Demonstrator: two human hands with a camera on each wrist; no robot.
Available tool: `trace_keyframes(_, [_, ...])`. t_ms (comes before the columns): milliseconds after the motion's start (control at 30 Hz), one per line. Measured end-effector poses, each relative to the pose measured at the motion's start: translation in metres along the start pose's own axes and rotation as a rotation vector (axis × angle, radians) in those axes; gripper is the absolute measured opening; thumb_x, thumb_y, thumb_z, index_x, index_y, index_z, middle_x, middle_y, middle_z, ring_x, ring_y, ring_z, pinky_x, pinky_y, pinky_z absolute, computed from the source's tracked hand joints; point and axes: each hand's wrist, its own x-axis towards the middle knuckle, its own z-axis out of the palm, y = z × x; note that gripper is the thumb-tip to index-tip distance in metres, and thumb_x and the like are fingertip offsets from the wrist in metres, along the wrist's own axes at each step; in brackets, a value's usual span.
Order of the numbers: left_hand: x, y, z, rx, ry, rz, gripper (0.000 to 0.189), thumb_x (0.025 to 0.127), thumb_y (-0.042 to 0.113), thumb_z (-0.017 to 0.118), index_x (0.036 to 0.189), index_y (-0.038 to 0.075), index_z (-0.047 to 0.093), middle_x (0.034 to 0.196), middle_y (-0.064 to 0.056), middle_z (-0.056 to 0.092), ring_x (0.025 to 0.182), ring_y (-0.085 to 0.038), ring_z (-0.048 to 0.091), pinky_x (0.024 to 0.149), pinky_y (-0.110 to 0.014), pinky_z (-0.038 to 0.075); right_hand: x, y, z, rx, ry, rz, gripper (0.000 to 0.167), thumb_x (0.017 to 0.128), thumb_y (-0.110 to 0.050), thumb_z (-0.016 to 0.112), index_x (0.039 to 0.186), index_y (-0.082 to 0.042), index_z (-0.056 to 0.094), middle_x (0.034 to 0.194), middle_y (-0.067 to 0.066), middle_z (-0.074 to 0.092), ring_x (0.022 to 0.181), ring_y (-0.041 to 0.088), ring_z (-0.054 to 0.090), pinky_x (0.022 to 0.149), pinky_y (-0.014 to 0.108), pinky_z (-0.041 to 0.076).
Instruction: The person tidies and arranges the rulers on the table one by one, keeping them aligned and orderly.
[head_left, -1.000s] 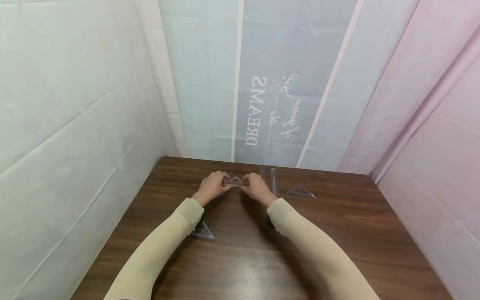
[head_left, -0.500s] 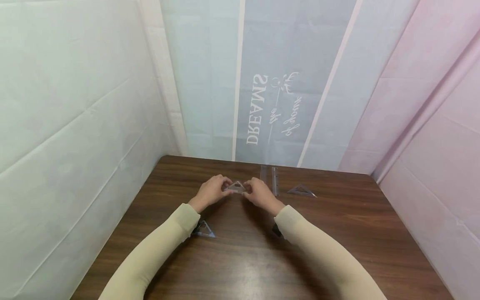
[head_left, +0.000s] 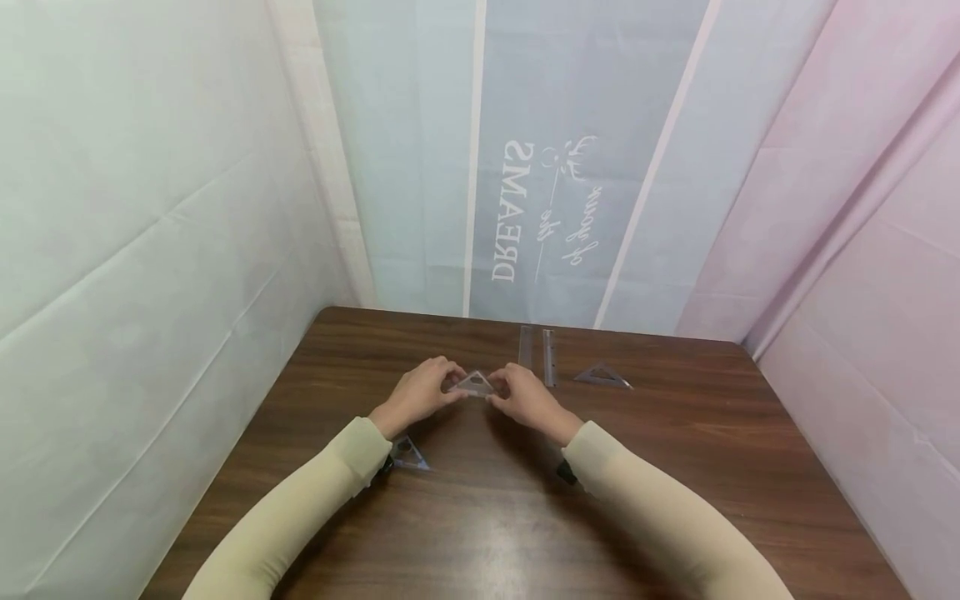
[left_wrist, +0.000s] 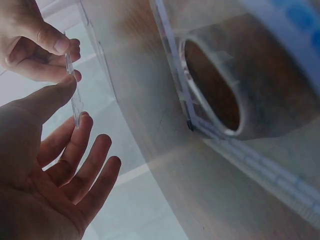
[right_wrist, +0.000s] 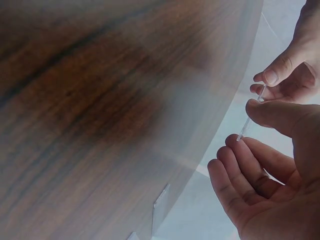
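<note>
A small clear set square (head_left: 475, 387) is held between both hands over the far middle part of the table. My left hand (head_left: 420, 392) pinches its left corner between thumb and fingertips, while my right hand (head_left: 529, 403) pinches the right corner. Edge-on, the set square (left_wrist: 76, 105) appears as a thin strip in the left wrist view, and the right wrist view shows the same thin edge (right_wrist: 244, 126). Beneath my left wrist lies a second set square (head_left: 418, 463), partly hidden by the sleeve; its round hole and scale loom large in the left wrist view.
Two clear rulers (head_left: 550, 358) lie side by side behind my right hand, near the back edge of the brown wooden table (head_left: 675, 467). Farther right is another clear set square (head_left: 604, 378). Cloth curtains (head_left: 405, 167) hang behind the table and along both sides.
Both hands have drawn the held set square a little toward the body, and the right forearm has shifted slightly right. The rulers and the other set squares lie where they were.
</note>
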Motion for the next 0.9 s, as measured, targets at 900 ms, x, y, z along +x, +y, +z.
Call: trace_keyframes(900, [-0.025, 0.01, -0.003, 0.004, -0.057, 0.056, 0.037, 0.095, 0.041, 0.085, 0.123, 0.019, 0.076, 0.108, 0.006, 0.069, 0.095, -0.011, 0.063, 0.075, -0.033, 0.054, -0.033, -0.009, 0.001, 0.013, -0.006, -0.046, 0.028, 0.094, -0.013, 0.085, 0.118, -0.003, 0.076, 0.1, 0.0, 0.066, 0.086, 0.011, 0.059, 0.076, 0.033, 0.055])
